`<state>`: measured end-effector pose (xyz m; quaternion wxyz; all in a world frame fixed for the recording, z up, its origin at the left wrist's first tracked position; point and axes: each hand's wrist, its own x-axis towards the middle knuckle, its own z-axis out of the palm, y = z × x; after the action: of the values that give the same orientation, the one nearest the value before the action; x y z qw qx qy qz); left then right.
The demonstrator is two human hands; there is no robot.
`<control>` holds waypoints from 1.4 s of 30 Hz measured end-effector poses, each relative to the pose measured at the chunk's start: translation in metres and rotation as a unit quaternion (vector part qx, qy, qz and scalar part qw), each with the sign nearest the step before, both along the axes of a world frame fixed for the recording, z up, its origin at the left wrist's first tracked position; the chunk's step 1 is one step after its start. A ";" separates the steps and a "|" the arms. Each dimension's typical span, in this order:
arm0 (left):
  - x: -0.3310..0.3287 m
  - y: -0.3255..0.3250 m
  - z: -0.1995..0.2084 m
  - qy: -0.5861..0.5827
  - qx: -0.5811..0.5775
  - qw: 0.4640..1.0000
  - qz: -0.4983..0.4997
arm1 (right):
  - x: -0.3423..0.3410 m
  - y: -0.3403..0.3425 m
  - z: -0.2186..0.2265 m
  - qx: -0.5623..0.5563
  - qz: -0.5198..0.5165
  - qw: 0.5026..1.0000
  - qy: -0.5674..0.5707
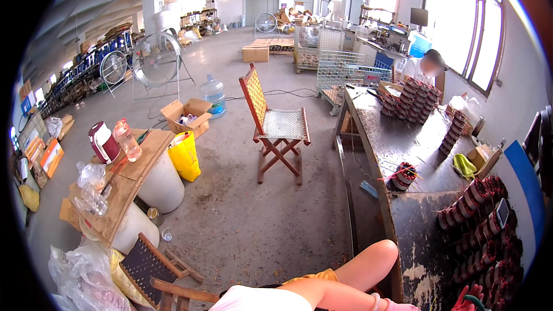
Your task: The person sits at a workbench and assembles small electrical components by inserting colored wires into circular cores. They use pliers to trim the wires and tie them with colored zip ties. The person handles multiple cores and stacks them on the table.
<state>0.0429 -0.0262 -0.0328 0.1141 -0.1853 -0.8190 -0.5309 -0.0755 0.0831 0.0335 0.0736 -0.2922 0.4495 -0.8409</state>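
Observation:
My left forearm, with a bracelet at the wrist, reaches right along the lower edge. Only the pink glove cuff of my left hand (400, 306) shows; its fingers are cut off by the frame. In the lower right corner, red-gloved fingers, apparently my right hand (462, 302), close around a dark green curved handle (476, 301). The rest of that tool is out of view. Just beyond it, stacked ring-shaped coil cores (475, 196) with dark and red windings lie in rows on the worn workbench (415, 219). A phone-like device (502, 213) rests on them.
One coil core with coloured wires (402, 177) stands farther up the bench, near more stacks (410, 101). A co-worker (423, 69) sits at the far end. A wooden folding chair (282, 124) stands in the aisle. At left are a cardboard-topped table (138, 167) and a yellow bag (184, 158).

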 end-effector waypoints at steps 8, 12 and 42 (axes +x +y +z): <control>0.013 0.029 0.009 0.072 0.031 0.993 0.091 | 0.007 -0.010 -0.009 0.120 -0.090 0.988 0.035; 0.009 0.027 0.015 0.076 -0.033 0.996 0.021 | 0.006 -0.010 -0.011 0.148 -0.125 0.980 0.048; 0.004 0.058 0.012 0.091 -0.051 0.990 -0.097 | 0.009 0.020 -0.020 0.242 -0.230 0.941 0.060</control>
<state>0.0469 0.0319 -0.0210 0.1266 -0.3174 -0.8091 -0.4781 -0.0670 0.1032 0.0131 -0.0810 -0.2042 0.6981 -0.6815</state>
